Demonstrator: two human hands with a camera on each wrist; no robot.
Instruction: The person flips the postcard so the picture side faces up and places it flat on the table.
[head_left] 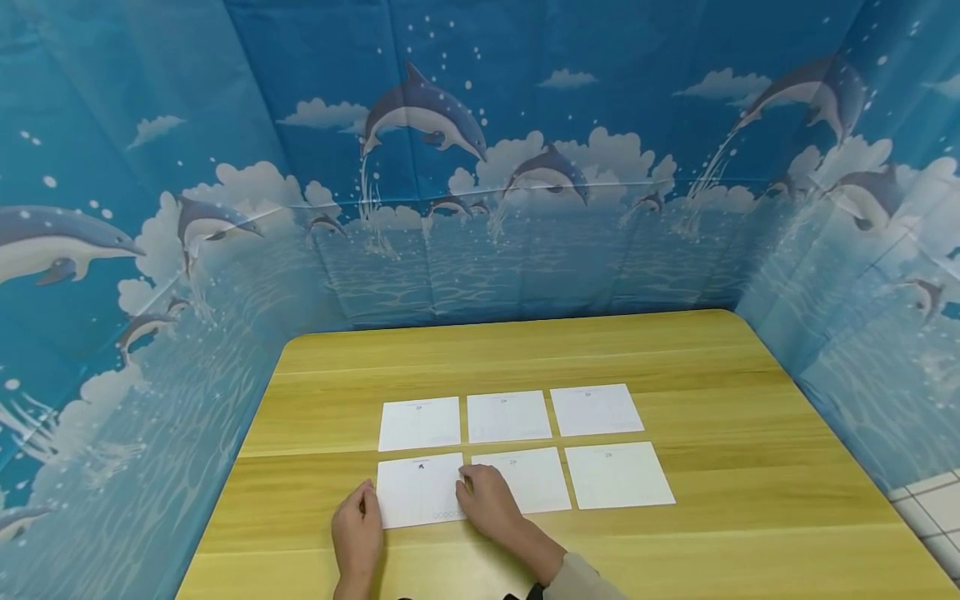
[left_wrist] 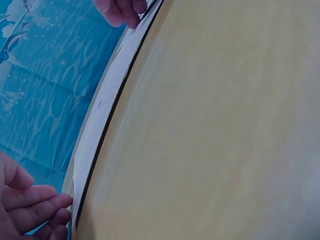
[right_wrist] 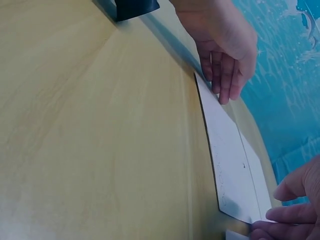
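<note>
A white card (head_left: 420,492) with a small dark print near its far edge and a row of circles at its lower right lies on the wooden table (head_left: 300,475). My left hand (head_left: 357,529) is at its left edge, the fingertips right against the side. At the opposite edge, my right hand (head_left: 489,502) touches the side with thumb and fingers, overlapping the neighbouring card (head_left: 528,483). Loosely extended fingers show on the left hand (left_wrist: 35,207) in the left wrist view. In the right wrist view, the right hand's fingertips (right_wrist: 270,225) meet the card's near corner.
Another white card (head_left: 619,475) completes the front row on the right. Behind it runs a back row of white cards, from a left one (head_left: 420,425) through a middle one (head_left: 508,418) to a right one (head_left: 596,411). A blue dolphin-printed curtain (head_left: 525,250) surrounds the table.
</note>
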